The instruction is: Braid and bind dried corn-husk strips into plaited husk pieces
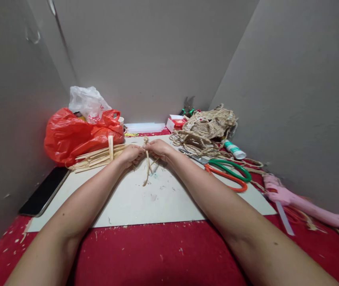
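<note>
Between my two hands is a knotted or braided piece of straw-coloured plant fibre (147,169). Its loose ends hang toward me over the white board (127,206), and a small knotted top shows just above the fingertips. My left hand (132,155) pinches it from the left side. From the right, my right hand (157,149) pinches it too, with the fingertips of both hands almost meeting. Just left of my left hand lies a bundle of flat dried strips (97,158), one of them standing up at an angle.
Scissors (227,171) with green and orange handles and coiled twine (208,127) lie right. A pink glue gun (303,202) rests on the red cloth (145,254). At left are a red plastic bag (76,137) and a phone (44,191). Grey walls (145,51) enclose the table.
</note>
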Available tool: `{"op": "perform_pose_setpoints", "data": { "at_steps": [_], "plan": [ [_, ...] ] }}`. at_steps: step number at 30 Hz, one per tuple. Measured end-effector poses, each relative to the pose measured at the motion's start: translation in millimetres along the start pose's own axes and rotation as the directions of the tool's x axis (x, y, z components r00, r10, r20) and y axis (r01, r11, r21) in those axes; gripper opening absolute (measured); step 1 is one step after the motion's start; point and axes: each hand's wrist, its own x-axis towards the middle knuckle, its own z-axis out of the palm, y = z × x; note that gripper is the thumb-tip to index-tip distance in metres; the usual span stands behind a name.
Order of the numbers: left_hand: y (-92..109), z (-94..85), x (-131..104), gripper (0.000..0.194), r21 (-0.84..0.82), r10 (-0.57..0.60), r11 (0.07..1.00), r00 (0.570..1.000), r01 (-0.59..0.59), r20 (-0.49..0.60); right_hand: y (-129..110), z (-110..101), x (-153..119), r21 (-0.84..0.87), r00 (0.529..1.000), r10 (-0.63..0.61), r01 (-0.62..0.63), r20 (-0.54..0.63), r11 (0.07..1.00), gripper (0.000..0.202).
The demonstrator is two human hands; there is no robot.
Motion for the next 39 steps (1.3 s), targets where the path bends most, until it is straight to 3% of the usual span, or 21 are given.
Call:
{"op": "perform_pose_setpoints", "data": {
  "at_steps": [4,8,10,12,13,14,16,17,21,23,25,28,30,35,39],
  "plan": [
    [11.1,-6.2,-12.9,0.013,0.177,-0.011,0.984,1.0,0.015,-0.026,0.4,6.0,-3.6,0.027,1.0,-0.006,0.006,-0.024,1.0,0.028],
    [35.1,-33.0,-33.3,0.02,0.537,0.038,0.843,0.992,0.035,-0.123,-1.8,0.9,-5.6,0.055,1.0,0.014,-0.015,0.019,0.998,0.029],
    [45.9,-55.1,-40.8,0.022,0.662,0.189,0.747,0.937,0.058,-0.295,-2.0,-3.1,-4.2,0.07,0.998,0.031,-0.035,0.05,0.997,0.029],
    [50.2,-77.5,-43.7,0.025,0.781,0.406,0.613,0.802,0.115,-0.437,-1.5,-6.4,-2.3,0.086,0.996,0.044,-0.051,0.08,0.995,0.03],
    [49.0,-87.0,-43.5,0.026,0.802,0.439,0.576,0.767,0.158,-0.467,-1.3,-7.6,-1.4,0.092,0.994,0.048,-0.057,0.093,0.994,0.03],
    [45.7,-94.6,-42.5,0.027,0.795,0.43,0.579,0.761,0.18,-0.486,-1.1,-8.5,-0.8,0.097,0.993,0.051,-0.062,0.106,0.993,0.031],
    [35.1,-102.4,-39.2,0.023,0.727,0.35,0.67,0.799,0.151,-0.489,-0.9,-9.8,-0.2,0.104,0.99,0.054,-0.068,0.129,0.992,0.031],
    [29.3,-102.6,-37.4,0.02,0.676,0.333,0.726,0.797,0.124,-0.503,-0.9,-10.2,-0.3,0.106,0.989,0.054,-0.069,0.139,0.992,0.03],
    [18.4,-86.7,-33.3,0.012,0.595,0.371,0.804,0.786,-0.004,-0.495,-0.4,-11.0,-0.6,0.111,0.985,0.047,-0.066,0.165,0.992,0.031],
    [21.6,-74.0,-32.3,0.014,0.484,0.356,0.868,0.816,-0.108,-0.455,0.3,-11.1,0.1,0.117,0.984,0.043,-0.063,0.172,0.991,0.03],
    [25.5,-60.8,-29.6,0.02,0.323,0.292,0.931,0.874,-0.168,-0.389,1.3,-11.3,1.5,0.128,0.983,0.038,-0.062,0.18,0.99,0.028],
    [24.2,-40.8,-21.1,0.026,0.14,0.158,0.982,0.953,-0.125,-0.259,2.6,-12.5,4.3,0.154,0.979,0.033,-0.064,0.199,0.986,0.029],
    [17.7,-28.7,-14.1,0.022,0.068,0.089,0.995,0.975,-0.077,-0.204,3.2,-14.0,6.0,0.173,0.975,0.031,-0.07,0.222,0.982,0.032],
    [0.1,-12.6,-4.5,0.011,-0.013,0.017,1.0,0.987,-0.019,-0.159,5.0,-18.7,8.5,0.199,0.959,0.04,-0.099,0.281,0.975,0.031],
    [-5.0,-12.6,-1.6,0.013,0.002,0.089,0.996,0.97,-0.091,-0.225,7.8,-20.9,9.9,0.217,0.948,0.031,-0.104,0.317,0.971,0.033]
  ]
}}
